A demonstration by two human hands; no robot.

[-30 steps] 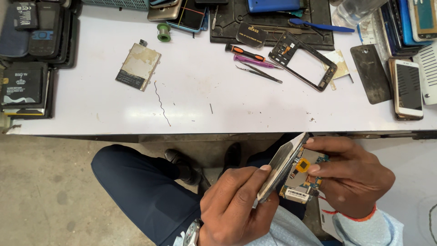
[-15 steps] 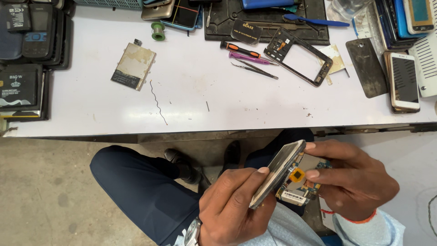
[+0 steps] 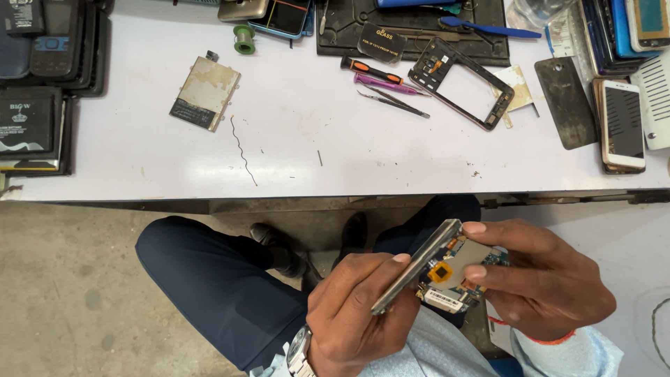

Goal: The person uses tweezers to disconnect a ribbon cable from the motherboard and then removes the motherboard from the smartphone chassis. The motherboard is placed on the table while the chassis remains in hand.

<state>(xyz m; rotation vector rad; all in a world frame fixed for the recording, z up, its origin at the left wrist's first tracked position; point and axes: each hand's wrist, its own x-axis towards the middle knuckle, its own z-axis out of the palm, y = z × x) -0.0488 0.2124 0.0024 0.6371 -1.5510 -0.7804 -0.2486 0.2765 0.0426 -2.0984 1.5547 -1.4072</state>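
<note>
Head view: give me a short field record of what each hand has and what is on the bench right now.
left hand: left hand grips the thin grey phone panel, tilted edge-up
right hand: right hand holds the opened phone body with exposed circuit board against that panel
bench: white worktable
near far edge: black empty phone frame, orange-handled screwdriver, purple tool, metal tweezers
left side: flat silver battery-like plate, green spool
right side: white smartphone, dark back cover
</note>
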